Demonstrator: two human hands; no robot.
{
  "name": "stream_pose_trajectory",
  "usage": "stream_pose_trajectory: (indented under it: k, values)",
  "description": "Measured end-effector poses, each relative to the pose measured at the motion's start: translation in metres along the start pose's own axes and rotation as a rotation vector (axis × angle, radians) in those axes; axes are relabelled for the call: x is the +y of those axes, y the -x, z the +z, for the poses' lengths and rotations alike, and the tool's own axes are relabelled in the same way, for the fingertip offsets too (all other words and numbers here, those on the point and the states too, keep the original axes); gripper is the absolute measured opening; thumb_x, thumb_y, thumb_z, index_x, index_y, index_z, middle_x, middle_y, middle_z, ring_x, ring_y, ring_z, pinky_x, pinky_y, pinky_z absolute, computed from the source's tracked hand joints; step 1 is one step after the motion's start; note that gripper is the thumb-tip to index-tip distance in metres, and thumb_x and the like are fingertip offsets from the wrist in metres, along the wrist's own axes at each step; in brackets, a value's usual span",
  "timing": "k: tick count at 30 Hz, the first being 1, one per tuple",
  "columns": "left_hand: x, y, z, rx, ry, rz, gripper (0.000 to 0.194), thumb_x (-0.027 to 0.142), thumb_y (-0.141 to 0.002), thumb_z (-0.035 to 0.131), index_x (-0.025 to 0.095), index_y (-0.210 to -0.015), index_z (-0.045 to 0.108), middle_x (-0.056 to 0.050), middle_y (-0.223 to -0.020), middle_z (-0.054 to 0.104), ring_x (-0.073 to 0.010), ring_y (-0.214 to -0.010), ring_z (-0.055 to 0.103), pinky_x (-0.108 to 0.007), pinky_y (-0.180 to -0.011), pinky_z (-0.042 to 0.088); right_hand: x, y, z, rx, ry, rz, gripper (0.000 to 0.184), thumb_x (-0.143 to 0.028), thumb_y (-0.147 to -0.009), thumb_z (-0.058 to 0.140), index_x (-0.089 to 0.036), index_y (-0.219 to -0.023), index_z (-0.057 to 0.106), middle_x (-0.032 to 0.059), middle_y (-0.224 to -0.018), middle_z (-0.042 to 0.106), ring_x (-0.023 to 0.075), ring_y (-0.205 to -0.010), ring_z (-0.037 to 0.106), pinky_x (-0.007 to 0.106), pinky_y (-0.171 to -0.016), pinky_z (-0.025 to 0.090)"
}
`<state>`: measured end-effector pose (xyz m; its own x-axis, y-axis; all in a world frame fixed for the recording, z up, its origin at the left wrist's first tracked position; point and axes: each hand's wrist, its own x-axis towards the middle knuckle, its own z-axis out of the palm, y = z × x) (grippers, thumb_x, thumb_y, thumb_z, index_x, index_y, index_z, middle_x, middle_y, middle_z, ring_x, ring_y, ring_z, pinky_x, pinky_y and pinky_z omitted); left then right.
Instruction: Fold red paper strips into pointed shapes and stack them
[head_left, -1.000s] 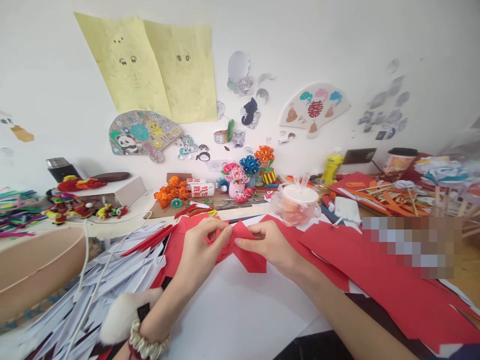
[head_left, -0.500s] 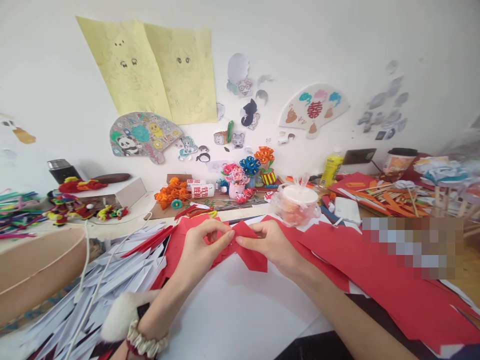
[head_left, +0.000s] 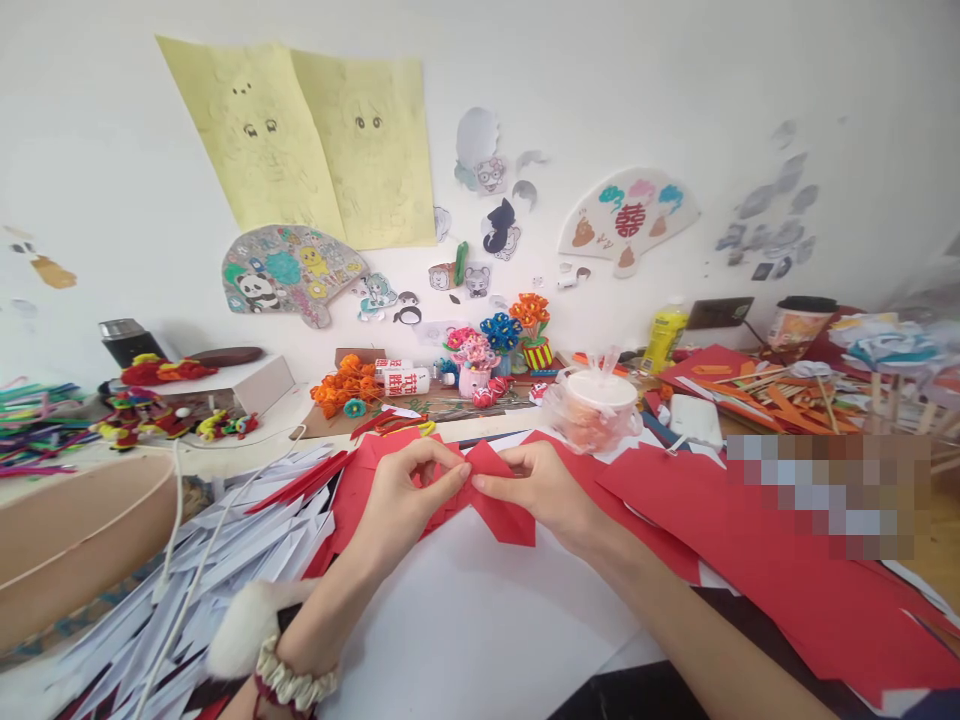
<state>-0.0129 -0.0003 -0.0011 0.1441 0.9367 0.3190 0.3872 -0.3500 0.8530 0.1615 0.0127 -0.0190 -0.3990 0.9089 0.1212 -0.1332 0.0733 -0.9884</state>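
A folded piece of red paper [head_left: 496, 505] is held over a white sheet [head_left: 480, 620] in the middle of the desk. My left hand [head_left: 401, 505] pinches its left side with thumb and fingers closed. My right hand [head_left: 544, 490] pinches its right side, fingertips meeting the left hand's at the fold. Part of the paper is hidden under my fingers. A cream scrunchie [head_left: 289, 685] sits on my left wrist.
Large red sheets [head_left: 750, 540] spread to the right. White paper strips [head_left: 247, 560] and a white cable [head_left: 172, 540] lie at left. A bagged plastic cup [head_left: 596, 405], paper flowers [head_left: 495, 345], a glue bottle [head_left: 401, 380] and a yellow bottle [head_left: 664, 335] stand behind.
Both hands keep pinching the red paper in nearly the same spot; the fingertips have drawn slightly closer. The view shifted very little.
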Motion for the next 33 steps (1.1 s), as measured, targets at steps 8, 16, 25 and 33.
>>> stream_pose_trajectory:
  k: [8,16,25,33]
  values:
    - [-0.001,0.0,0.0,-0.003,0.014,0.005,0.026,0.04,-0.082,0.059,0.015,-0.074,0.063,-0.001,-0.066,0.055,-0.0136,-0.063,0.046,-0.026,-0.057,0.034,0.0,0.001,0.0,-0.002,0.019,0.026,0.019,-0.029,-0.07,0.072,-0.011,-0.071,0.071,0.0022,-0.065,0.064,0.0114,-0.056,0.052,0.023,-0.051,0.037]
    - [0.001,0.002,0.002,0.039,-0.157,0.107,0.03,0.039,-0.088,0.049,0.016,-0.072,0.058,-0.001,-0.068,0.057,-0.0144,-0.066,0.05,-0.025,-0.06,0.037,-0.002,0.001,0.0,-0.001,0.013,0.011,0.02,-0.031,-0.069,0.073,-0.012,-0.075,0.073,0.0035,-0.07,0.068,0.0129,-0.059,0.056,0.023,-0.053,0.04]
    - [0.003,0.008,0.009,-0.083,-0.299,0.172,0.038,0.036,-0.091,0.043,0.019,-0.058,0.04,0.004,-0.054,0.047,-0.0096,-0.05,0.038,-0.022,-0.05,0.029,-0.004,0.001,0.0,0.026,-0.009,-0.006,0.026,-0.039,-0.067,0.074,-0.014,-0.073,0.072,0.0057,-0.074,0.071,0.02,-0.071,0.064,0.029,-0.062,0.047]
    - [0.004,0.009,0.009,-0.072,-0.278,0.206,0.039,0.036,-0.092,0.042,0.018,-0.057,0.042,0.003,-0.055,0.05,-0.0095,-0.05,0.042,-0.022,-0.051,0.031,-0.005,0.002,-0.002,0.006,-0.002,0.001,0.025,-0.038,-0.069,0.072,-0.014,-0.068,0.069,0.0047,-0.07,0.067,0.0191,-0.069,0.061,0.029,-0.06,0.045]
